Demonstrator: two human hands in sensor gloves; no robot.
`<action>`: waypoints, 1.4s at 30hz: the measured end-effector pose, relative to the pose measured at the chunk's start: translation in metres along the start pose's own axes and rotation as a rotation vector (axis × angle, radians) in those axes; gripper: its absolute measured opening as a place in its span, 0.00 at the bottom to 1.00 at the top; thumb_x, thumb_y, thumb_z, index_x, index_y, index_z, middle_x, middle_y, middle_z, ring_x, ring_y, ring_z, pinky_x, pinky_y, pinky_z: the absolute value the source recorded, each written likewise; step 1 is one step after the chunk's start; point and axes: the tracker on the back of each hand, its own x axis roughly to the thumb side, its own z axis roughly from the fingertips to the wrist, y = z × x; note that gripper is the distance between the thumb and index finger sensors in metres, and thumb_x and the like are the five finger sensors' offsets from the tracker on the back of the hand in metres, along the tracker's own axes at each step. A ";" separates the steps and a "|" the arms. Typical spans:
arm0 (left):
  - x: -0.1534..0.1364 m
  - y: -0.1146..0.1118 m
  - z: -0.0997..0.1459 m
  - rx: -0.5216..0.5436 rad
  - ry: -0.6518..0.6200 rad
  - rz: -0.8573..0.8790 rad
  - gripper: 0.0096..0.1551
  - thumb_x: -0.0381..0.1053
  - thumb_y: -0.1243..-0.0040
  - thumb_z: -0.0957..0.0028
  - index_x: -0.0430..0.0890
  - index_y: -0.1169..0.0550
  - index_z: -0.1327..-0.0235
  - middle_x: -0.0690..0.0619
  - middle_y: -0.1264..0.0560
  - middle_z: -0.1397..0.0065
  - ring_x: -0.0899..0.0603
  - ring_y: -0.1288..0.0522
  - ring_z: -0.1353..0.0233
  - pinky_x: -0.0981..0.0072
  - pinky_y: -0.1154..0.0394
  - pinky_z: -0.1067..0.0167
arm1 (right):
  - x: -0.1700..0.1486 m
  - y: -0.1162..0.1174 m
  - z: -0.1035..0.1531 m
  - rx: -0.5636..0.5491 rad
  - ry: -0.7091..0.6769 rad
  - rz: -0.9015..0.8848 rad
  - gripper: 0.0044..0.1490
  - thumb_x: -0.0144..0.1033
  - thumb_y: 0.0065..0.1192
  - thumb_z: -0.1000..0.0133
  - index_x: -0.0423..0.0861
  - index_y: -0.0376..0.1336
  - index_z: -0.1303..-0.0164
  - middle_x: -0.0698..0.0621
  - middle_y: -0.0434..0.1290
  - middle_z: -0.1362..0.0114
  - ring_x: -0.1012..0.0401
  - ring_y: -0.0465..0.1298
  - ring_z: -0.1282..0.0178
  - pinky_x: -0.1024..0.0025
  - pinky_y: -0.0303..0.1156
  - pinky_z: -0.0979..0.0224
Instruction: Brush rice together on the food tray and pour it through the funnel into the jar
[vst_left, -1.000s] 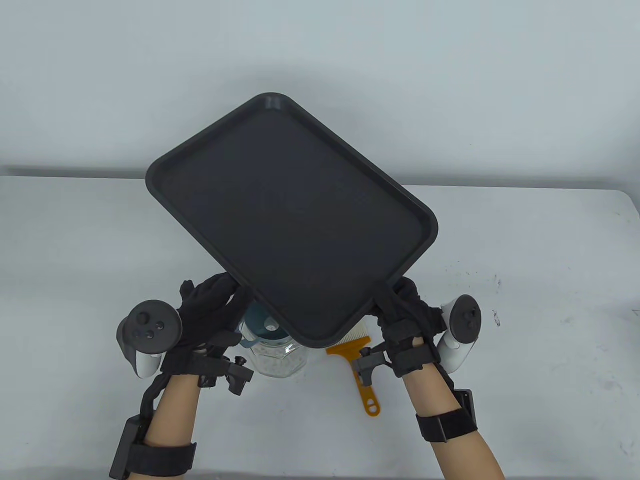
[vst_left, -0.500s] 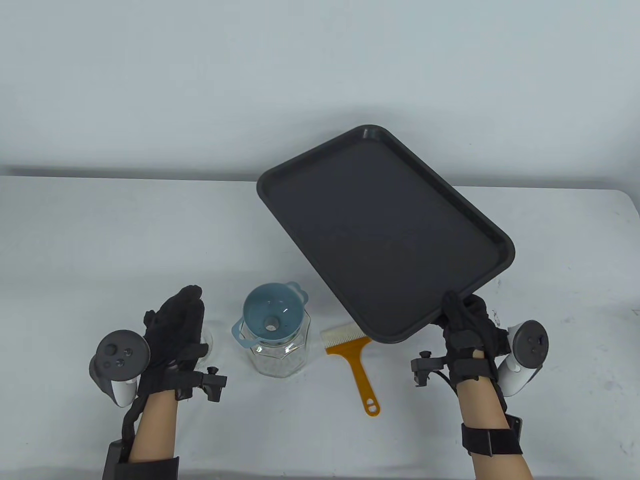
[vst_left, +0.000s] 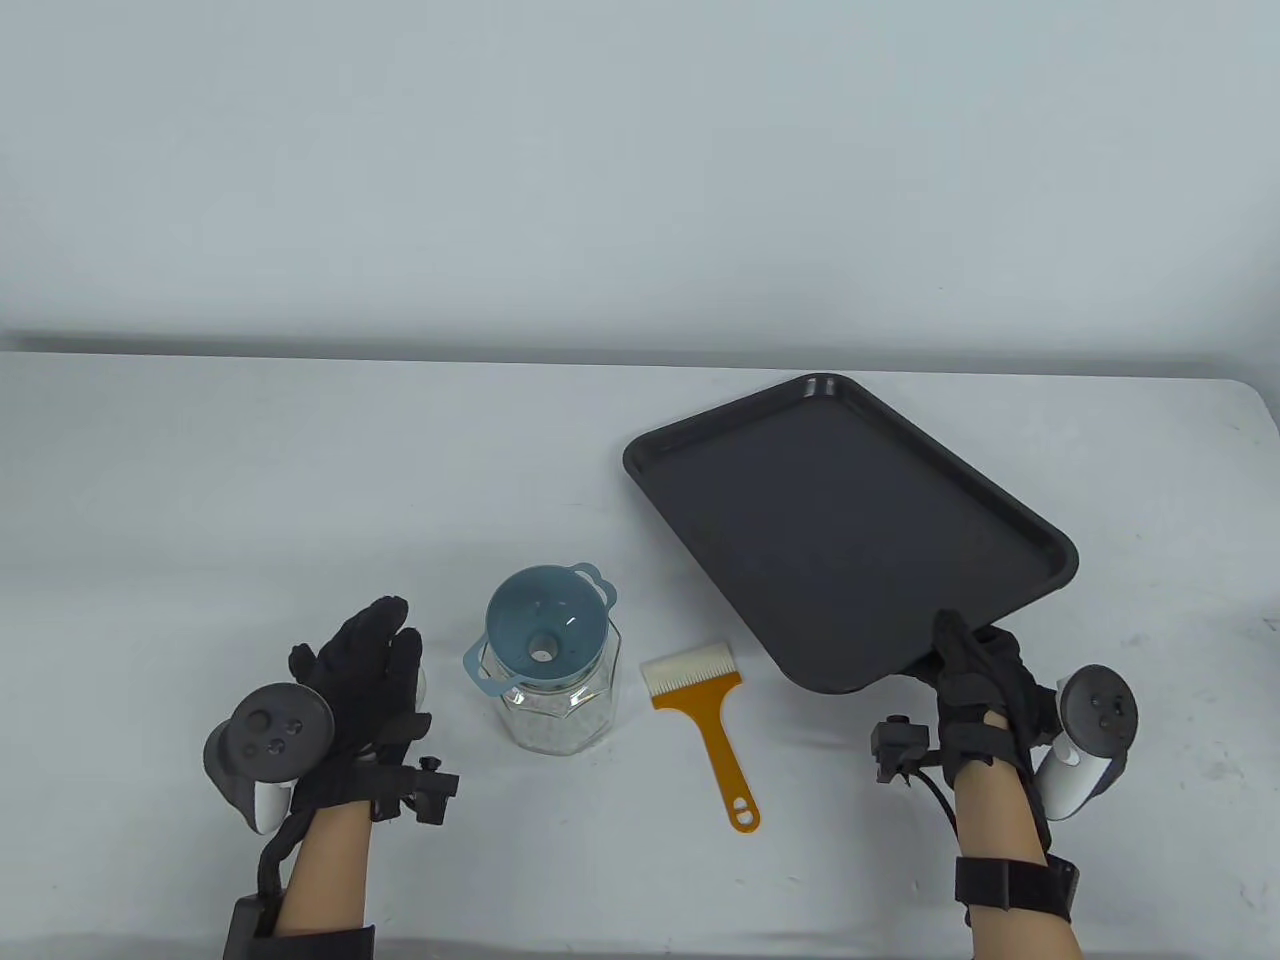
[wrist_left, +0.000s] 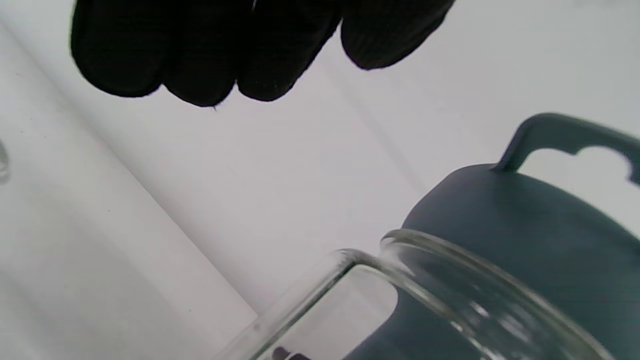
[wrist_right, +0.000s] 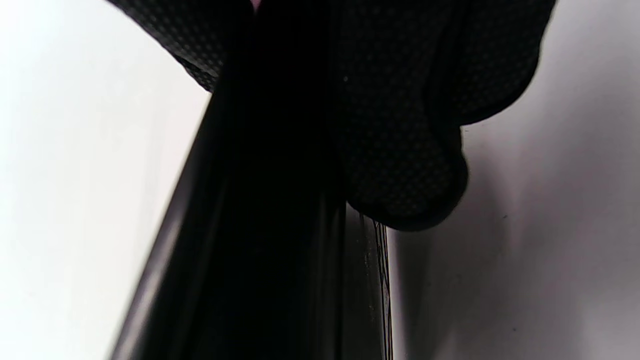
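Note:
The black food tray (vst_left: 850, 520) lies low over the table's right half, bare of rice, and my right hand (vst_left: 965, 655) pinches its near corner. In the right wrist view the gloved fingers (wrist_right: 400, 150) wrap the tray's dark rim (wrist_right: 260, 250). A glass jar (vst_left: 555, 700) with rice at its bottom stands at centre, with the blue funnel (vst_left: 545, 635) seated in its mouth. My left hand (vst_left: 375, 650) hovers just left of the jar, fingers straight and holding nothing. From the left wrist view I see the jar's glass rim (wrist_left: 425, 285) and the funnel (wrist_left: 525, 225) close by.
A brush (vst_left: 705, 720) with white bristles and an orange handle lies between the jar and the tray. A small clear thing (vst_left: 423, 683) peeks out behind my left hand. The table's far edge meets a pale wall.
The left hand let go of the tray and moved left of the jar. The right hand carried the tray away from over the funnel, to the right and down toward the table.

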 end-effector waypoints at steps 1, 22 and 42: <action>-0.001 -0.001 0.001 -0.012 0.006 -0.008 0.37 0.50 0.52 0.40 0.25 0.31 0.28 0.19 0.32 0.30 0.12 0.33 0.36 0.08 0.63 0.43 | -0.001 -0.001 0.000 -0.005 0.007 0.004 0.34 0.37 0.56 0.41 0.20 0.51 0.51 0.30 0.73 0.49 0.52 0.87 0.62 0.55 0.74 0.45; 0.000 -0.006 0.005 -0.065 0.010 -0.064 0.38 0.50 0.51 0.41 0.25 0.31 0.28 0.18 0.32 0.30 0.11 0.34 0.36 0.09 0.64 0.43 | -0.031 -0.043 -0.010 -0.079 0.298 0.433 0.37 0.34 0.57 0.44 0.16 0.52 0.47 0.34 0.75 0.52 0.56 0.87 0.76 0.53 0.76 0.54; 0.001 -0.012 0.004 -0.100 0.020 -0.064 0.38 0.51 0.51 0.40 0.25 0.32 0.27 0.18 0.32 0.30 0.11 0.34 0.36 0.08 0.64 0.43 | -0.036 -0.038 -0.016 0.026 0.370 0.878 0.39 0.36 0.58 0.44 0.15 0.54 0.46 0.45 0.79 0.62 0.62 0.86 0.82 0.58 0.78 0.58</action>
